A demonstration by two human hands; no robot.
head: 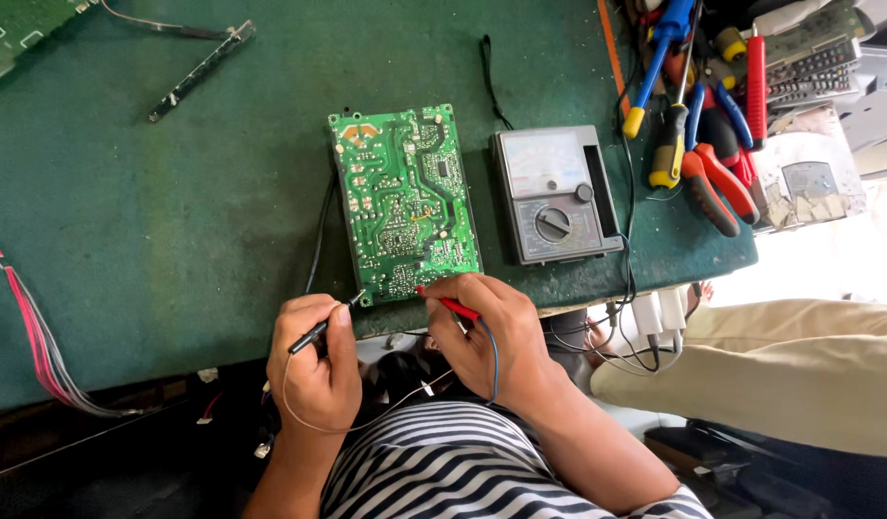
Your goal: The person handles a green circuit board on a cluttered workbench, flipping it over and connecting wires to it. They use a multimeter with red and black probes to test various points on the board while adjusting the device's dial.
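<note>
Probing step in hand: left hand (314, 370) grips a black probe (320, 330), right hand (484, 336) a red probe (450, 305), both tips at the near edge of the green circuit board (405, 204) just ahead on the desk (155, 240). An analog meter (556, 194) lies beyond the right hand. Judged next: steady tips, then a glance at the dial.

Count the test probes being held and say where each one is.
2. The black probe is in the left hand, tip at the green circuit board's near-left corner. The red probe is in the right hand, at its near edge.
</note>
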